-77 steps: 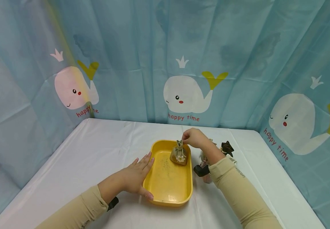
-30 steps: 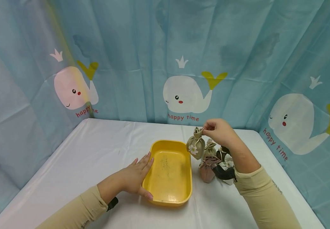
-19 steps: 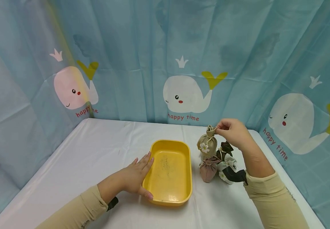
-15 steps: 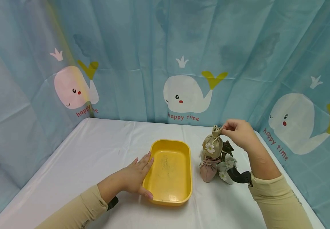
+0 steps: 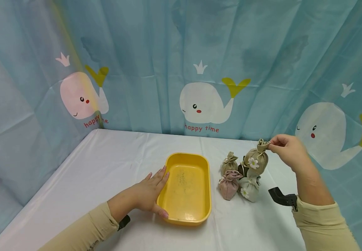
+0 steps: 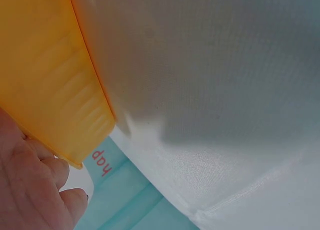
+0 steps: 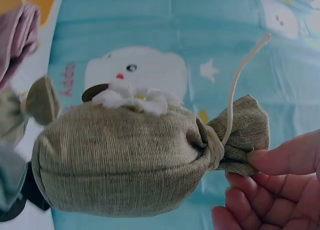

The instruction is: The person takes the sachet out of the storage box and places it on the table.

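Observation:
A tan drawstring pouch (image 5: 257, 161) with a white flower hangs from my right hand (image 5: 289, 150). In the right wrist view the thumb and fingers pinch the gathered neck of that pouch (image 7: 120, 160), above its cord. It hangs over a grey-white pouch (image 5: 250, 188) and partly hides a dark brown pouch (image 5: 243, 170). Another tan pouch (image 5: 229, 164) and a pink pouch (image 5: 229, 185) stand just left of these. My left hand (image 5: 149, 191) lies with fingers spread against the left rim of a yellow tray (image 5: 185, 222).
A white cloth covers the table (image 5: 121, 153). Behind it and at both sides hangs a blue curtain (image 5: 143, 69) with printed whales. Black wrist devices sit on both arms, the right one (image 5: 282, 198) jutting over the table right of the pouches.
The tan pouch has been lifted out of the yellow tray and carried right by my right hand, passing over the other pouches. My left hand has stayed at the tray's rim.

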### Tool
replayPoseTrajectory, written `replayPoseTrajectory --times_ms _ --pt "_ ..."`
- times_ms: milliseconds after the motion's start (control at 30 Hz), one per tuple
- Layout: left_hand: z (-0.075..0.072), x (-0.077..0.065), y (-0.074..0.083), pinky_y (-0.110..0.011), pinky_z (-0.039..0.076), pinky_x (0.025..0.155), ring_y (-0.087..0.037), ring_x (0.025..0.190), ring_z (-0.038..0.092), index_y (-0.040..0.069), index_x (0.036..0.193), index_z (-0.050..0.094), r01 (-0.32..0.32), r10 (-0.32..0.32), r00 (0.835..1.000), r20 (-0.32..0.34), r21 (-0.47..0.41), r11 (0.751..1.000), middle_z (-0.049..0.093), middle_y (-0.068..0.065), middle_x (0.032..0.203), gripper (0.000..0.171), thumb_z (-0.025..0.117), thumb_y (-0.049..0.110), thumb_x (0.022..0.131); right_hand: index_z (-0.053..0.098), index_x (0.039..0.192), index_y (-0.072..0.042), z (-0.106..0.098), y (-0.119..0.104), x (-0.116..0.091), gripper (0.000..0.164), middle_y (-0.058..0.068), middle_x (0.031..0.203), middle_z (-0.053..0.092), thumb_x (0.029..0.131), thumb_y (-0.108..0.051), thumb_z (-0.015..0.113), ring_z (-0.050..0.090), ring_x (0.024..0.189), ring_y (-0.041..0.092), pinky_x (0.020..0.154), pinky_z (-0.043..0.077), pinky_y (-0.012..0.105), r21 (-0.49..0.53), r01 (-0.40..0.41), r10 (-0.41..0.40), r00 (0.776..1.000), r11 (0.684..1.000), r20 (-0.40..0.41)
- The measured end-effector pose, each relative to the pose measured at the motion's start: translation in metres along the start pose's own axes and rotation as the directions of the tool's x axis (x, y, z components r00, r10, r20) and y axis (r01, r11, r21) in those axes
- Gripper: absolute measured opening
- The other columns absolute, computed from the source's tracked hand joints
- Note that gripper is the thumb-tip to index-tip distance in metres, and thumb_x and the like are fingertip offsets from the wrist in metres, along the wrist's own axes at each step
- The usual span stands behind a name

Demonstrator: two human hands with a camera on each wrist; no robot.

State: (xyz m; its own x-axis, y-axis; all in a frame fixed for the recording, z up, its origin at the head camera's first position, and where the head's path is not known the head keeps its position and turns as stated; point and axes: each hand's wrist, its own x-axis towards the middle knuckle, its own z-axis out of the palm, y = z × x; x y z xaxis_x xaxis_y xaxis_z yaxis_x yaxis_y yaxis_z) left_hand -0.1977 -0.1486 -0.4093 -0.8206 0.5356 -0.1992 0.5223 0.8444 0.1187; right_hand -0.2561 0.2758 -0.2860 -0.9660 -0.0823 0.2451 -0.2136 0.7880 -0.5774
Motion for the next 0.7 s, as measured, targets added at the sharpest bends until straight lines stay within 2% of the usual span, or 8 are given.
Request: replayPoseTrajectory --times_ms 267,700 --pt "0.000 -0.001 0.000 -0.051 0.012 0.109 -0.025 0.140 0.000 0.003 0.147 0.005 -0.008 0.008 1.000 -0.008 -0.003 1.000 -0.010 -0.014 0.152 0.131 0.046 0.087 0.054 0.059 0.093 0.001 -0.007 0.030 -0.007 0.024 0.016 0.090 0.060 0.093 -0.021 0.050 0.045 0.077 0.025 0.058 0.036 0.032 -0.037 -0.111 0.111 0.994 0.993 -0.010" --pt "0.001 0.000 -0.001 -0.051 0.011 0.109 -0.025 0.140 -0.002 0.005 0.147 0.003 -0.009 0.009 1.000 -0.010 0.012 1.000 -0.011 -0.014 0.152 0.131 0.045 0.087 0.054 0.059 0.090 0.004 0.012 0.069 -0.007 0.020 0.011 0.080 0.060 0.090 -0.015 0.050 0.049 0.072 0.023 0.054 0.038 0.031 -0.044 -0.189 0.189 0.982 0.981 -0.010"
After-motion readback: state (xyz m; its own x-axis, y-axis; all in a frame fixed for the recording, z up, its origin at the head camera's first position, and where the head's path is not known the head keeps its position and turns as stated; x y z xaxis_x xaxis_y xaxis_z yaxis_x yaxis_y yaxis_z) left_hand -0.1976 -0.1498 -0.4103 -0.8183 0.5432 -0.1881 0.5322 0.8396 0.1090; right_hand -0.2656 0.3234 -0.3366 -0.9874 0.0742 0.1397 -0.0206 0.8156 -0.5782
